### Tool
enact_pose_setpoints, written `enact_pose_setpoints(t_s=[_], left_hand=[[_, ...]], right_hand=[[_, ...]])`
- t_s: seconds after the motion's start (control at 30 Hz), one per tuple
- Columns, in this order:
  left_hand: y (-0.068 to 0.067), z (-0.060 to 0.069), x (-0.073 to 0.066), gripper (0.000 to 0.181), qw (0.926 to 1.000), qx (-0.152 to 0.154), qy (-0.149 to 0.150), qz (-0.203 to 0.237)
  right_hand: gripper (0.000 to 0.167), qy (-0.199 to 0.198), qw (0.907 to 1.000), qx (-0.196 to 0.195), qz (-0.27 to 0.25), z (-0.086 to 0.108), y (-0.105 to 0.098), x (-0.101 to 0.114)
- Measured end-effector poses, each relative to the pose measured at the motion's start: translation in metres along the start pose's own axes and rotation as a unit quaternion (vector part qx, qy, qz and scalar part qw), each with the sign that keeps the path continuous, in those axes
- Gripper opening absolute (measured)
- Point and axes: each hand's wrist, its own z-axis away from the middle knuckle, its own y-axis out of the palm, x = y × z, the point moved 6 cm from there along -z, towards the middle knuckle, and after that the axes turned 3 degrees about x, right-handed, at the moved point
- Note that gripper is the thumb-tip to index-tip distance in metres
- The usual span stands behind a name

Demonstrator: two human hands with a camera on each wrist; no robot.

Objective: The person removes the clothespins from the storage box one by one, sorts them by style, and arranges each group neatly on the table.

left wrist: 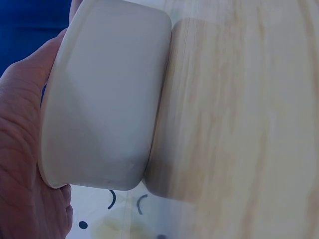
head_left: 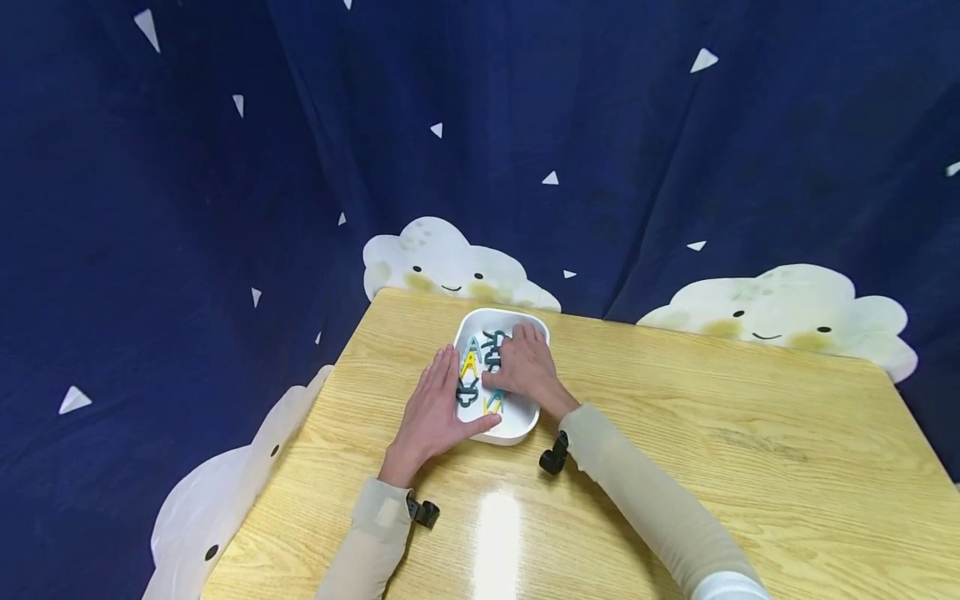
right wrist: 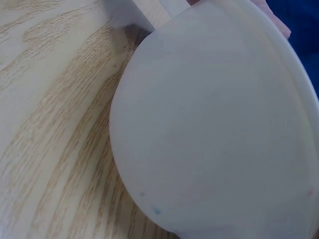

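A white rectangular tray (head_left: 510, 433) stands on the wooden table, with yellow clips (head_left: 468, 364), light-blue clips and dark green clips (head_left: 467, 393) lying in it. My left hand (head_left: 431, 417) rests along the tray's left rim, fingers straight and thumb stretched over the near edge. In the left wrist view that hand (left wrist: 25, 134) lies against the rim of the tray (left wrist: 107, 99). My right hand (head_left: 528, 367) reaches over the right rim into the tray; its fingertips are partly hidden, and whether they hold a clip is unclear. The tray's outer wall (right wrist: 209, 119) fills most of the right wrist view.
The wooden table (head_left: 712, 433) extends on both sides of the tray and toward me. Behind it hangs a dark blue curtain (head_left: 487, 150) with white triangles and smiling clouds. Each wrist wears a black camera mount.
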Motion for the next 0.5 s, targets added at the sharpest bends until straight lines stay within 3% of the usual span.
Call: enact_pose_setpoints(t_s=[0.23,0.5], left_hand=[[-0.001,-0.001,0.000,0.132,1.0000,-0.001,0.007,0.001],[-0.001,0.001,-0.002,0.134,1.0000,-0.005,0.004,0.003]], right_hand=[[0.071,0.006,0.9996,-0.028,-0.007,-0.001,-0.003,-0.001],[0.063,0.027,0.9943,-0.066,-0.079,0.003,-0.012,-0.005]])
